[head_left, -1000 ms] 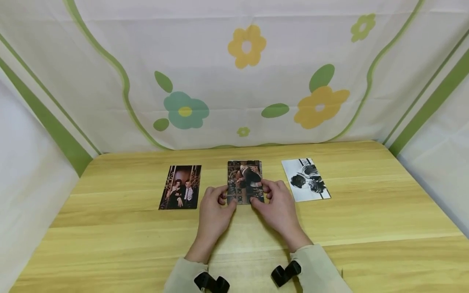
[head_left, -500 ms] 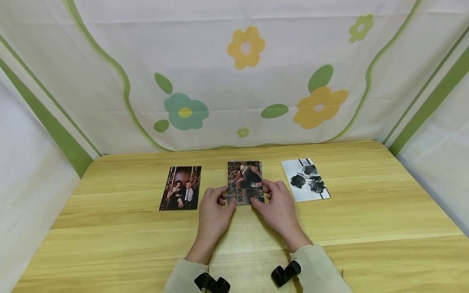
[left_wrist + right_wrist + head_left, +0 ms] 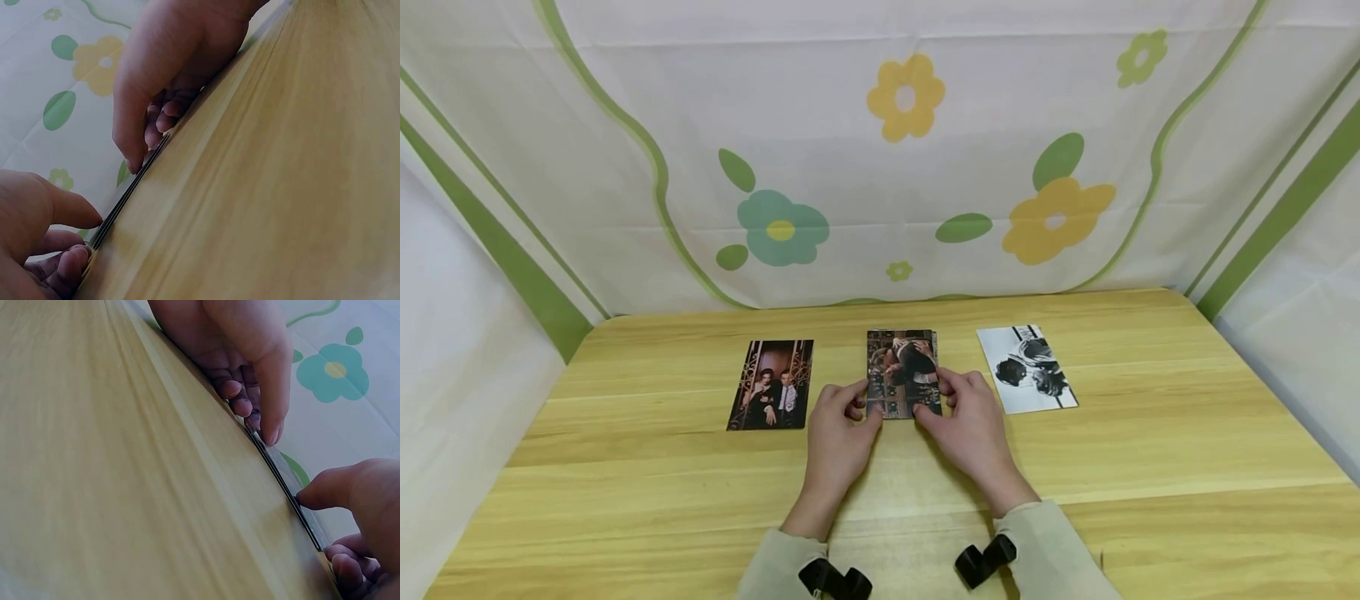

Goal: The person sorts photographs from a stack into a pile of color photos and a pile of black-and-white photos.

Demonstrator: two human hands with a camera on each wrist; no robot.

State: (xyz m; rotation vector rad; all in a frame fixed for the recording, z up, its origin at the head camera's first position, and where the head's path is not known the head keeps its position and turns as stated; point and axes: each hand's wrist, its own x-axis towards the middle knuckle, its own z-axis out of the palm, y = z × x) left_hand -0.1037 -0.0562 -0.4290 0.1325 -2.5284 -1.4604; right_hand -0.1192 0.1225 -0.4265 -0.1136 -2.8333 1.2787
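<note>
Both hands [image 3: 906,429] curled, pinching photo stack [image 3: 903,372] edges on table [image 3: 1150,450].

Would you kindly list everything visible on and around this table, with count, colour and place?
wooden table: one, yellow-tan, fills the foreground.
floral cloth: one, white with green, yellow and teal flowers, hung behind and beside the table.
dark portrait photo: one, brown-black, flat on the table's left.
middle photo stack: thin stack, dark, at centre between both hands.
black-and-white photo: one, flat on the right.
black wrist straps: two, at the cuffs.
left hand: grips the stack's left edge.
right hand: grips its right edge.
</note>
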